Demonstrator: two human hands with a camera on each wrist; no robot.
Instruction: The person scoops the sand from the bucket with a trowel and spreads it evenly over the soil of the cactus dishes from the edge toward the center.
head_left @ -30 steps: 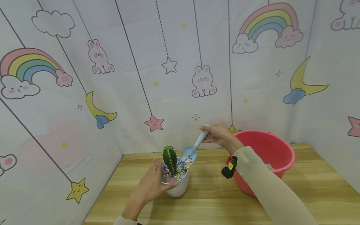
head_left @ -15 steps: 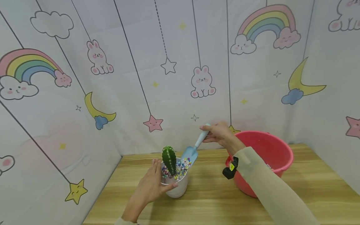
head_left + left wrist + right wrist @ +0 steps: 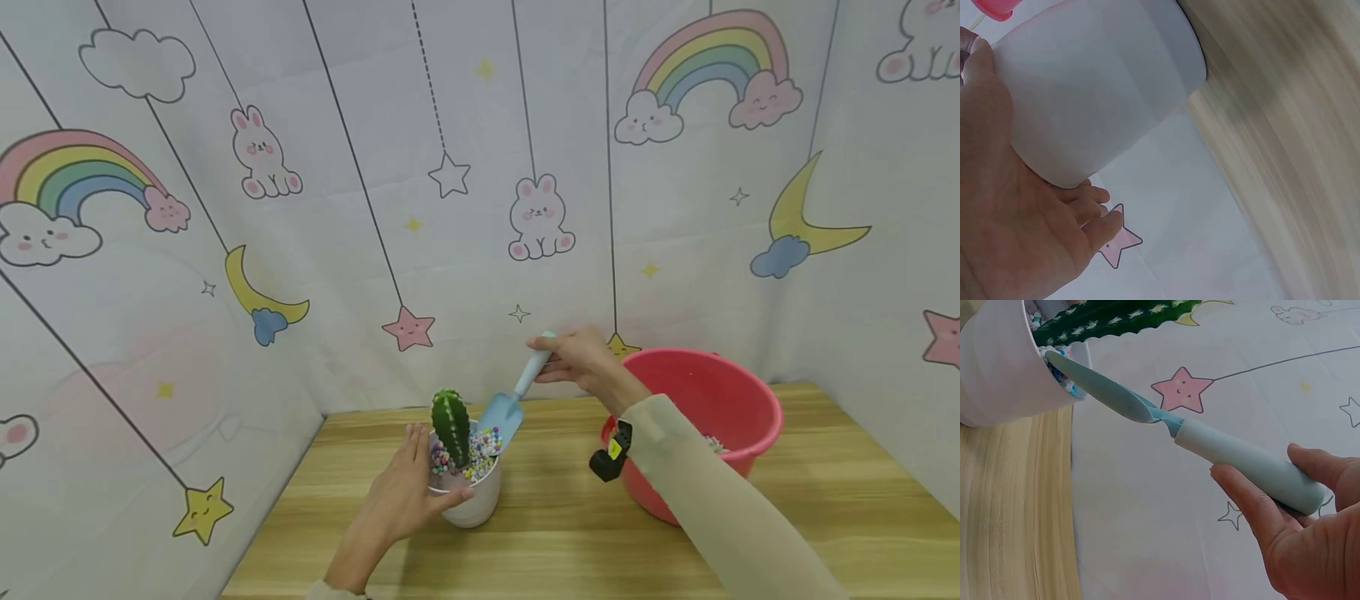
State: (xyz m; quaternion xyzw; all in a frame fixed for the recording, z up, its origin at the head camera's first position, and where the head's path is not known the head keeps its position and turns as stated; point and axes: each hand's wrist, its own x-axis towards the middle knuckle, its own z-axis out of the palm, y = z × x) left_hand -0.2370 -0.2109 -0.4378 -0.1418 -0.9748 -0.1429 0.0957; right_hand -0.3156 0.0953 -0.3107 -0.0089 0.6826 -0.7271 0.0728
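A white flowerpot (image 3: 480, 505) stands on the wooden table, with a green cactus (image 3: 450, 427) upright in it and small multicoloured beads (image 3: 480, 465) around the cactus. My left hand (image 3: 401, 496) holds the pot from the left, thumb at the near rim and fingers round the far side. In my right hand (image 3: 588, 360) is a light blue trowel (image 3: 501, 417), gripped by the end of its handle. The blade slopes down to the pot's right rim; in the right wrist view the trowel's tip (image 3: 1060, 362) lies over the rim beside the beads.
A large pink-red basin (image 3: 727, 400) stands on the right, partly behind my right forearm, with more beads (image 3: 714, 442) inside. Behind the wooden table (image 3: 555, 542) hangs a pale cloth (image 3: 352, 358) printed with rabbits, stars and rainbows.
Beads have slid off the trowel into the pot; its blade now shows mostly bare. The right hand has shifted slightly left and the blade is tilted more. My left hand stays put.
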